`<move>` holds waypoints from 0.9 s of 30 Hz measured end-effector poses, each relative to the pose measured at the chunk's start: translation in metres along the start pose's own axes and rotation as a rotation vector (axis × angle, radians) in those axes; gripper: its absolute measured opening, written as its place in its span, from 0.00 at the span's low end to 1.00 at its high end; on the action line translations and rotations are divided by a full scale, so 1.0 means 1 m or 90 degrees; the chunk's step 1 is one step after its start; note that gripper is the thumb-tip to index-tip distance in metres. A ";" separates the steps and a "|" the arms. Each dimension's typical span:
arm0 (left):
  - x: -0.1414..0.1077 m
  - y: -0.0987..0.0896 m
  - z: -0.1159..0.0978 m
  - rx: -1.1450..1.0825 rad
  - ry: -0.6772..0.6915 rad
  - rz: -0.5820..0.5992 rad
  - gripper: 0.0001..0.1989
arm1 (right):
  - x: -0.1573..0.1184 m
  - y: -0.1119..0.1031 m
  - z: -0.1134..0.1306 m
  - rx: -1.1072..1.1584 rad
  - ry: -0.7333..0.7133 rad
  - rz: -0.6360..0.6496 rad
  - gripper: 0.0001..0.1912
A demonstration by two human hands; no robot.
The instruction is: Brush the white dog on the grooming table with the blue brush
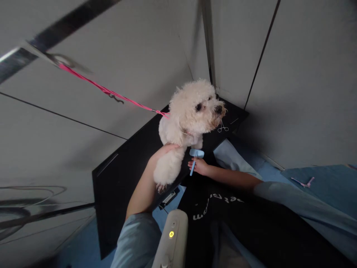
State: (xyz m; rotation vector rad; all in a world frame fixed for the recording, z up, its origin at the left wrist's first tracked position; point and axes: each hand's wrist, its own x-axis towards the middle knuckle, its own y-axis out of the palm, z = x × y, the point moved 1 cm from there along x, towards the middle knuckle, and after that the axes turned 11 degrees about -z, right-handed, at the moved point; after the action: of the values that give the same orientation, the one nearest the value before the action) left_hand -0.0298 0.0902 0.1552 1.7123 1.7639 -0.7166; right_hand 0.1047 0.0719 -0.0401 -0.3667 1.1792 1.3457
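A curly white dog (195, 108) is on a black table (117, 193), its head turned to the right. My left hand (166, 149) is against the dog's upper foreleg, with the fluffy leg (169, 166) lying over my forearm; most of its fingers are hidden in or behind the fur. In my right hand (199, 166) is the handle of a light blue slicker brush (196, 153). The brush head is just below the dog's chest, near the foreleg. Beside the dog's muzzle lie scissor-like forceps (223, 128).
A pink leash (106, 90) runs from a metal bar (67, 26) at the upper left to the dog's neck. A pale device with a yellow light (173, 238) is at the bottom. A pink tool (306, 183) lies at the right. Grey walls stand behind the table.
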 end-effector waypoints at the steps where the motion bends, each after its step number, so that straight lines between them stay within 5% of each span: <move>1: -0.001 0.000 0.000 0.012 0.014 -0.027 0.08 | -0.001 -0.003 0.000 0.001 0.003 0.005 0.10; 9: 0.010 -0.007 0.009 -0.046 -0.050 -0.042 0.11 | -0.009 -0.009 -0.015 -0.073 0.103 0.014 0.07; 13: 0.009 -0.007 0.010 -0.046 -0.059 -0.045 0.13 | -0.006 -0.005 -0.011 -0.046 0.055 0.013 0.06; 27: -0.005 0.005 0.004 0.042 0.044 -0.089 0.09 | 0.007 -0.015 0.000 -0.113 0.098 0.017 0.05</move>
State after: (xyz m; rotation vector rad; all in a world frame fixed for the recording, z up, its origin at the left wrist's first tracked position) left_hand -0.0250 0.0843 0.1564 1.6885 1.9422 -0.7923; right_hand 0.1162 0.0718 -0.0518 -0.5935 1.1973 1.4706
